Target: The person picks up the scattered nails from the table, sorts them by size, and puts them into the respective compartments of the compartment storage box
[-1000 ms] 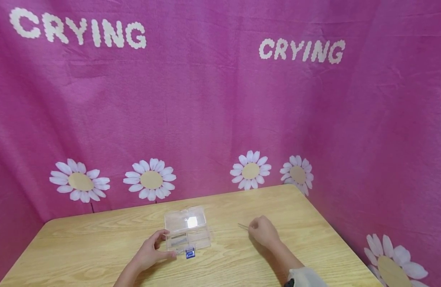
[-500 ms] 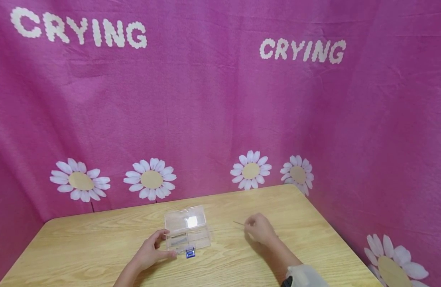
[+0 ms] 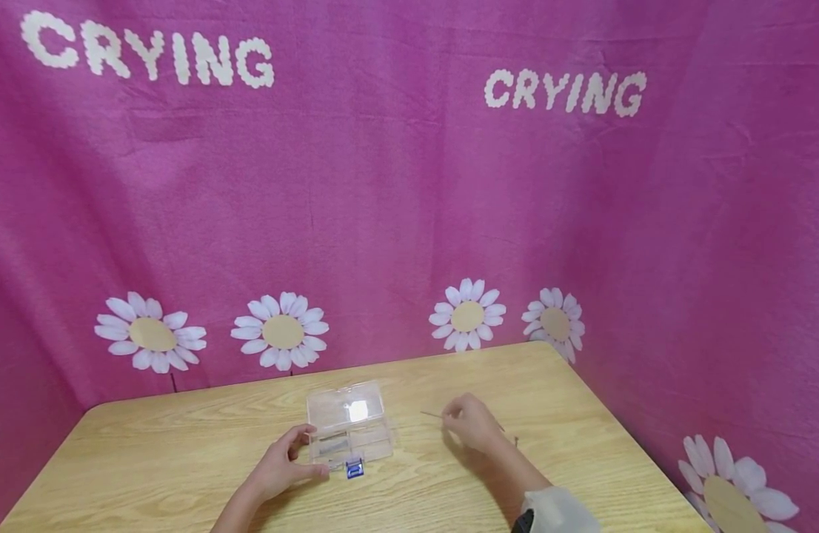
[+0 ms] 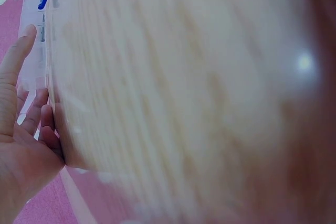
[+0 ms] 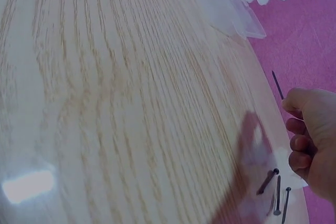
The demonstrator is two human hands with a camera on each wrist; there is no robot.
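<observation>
Left hand point(image 3: 279, 465) holds a raised-lid clear box point(image 3: 349, 426) on the worktop point(image 3: 169, 451); right-hand grip point(image 3: 472, 423) pinches a nail point(image 5: 277, 84).

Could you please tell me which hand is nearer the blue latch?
Left: the left hand holds the clear box just left of the blue latch; the right hand is farther, right of the box.

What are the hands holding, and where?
Right hand pinches a nail, apparently near its head; left hand grips the clear box by its left side.
</observation>
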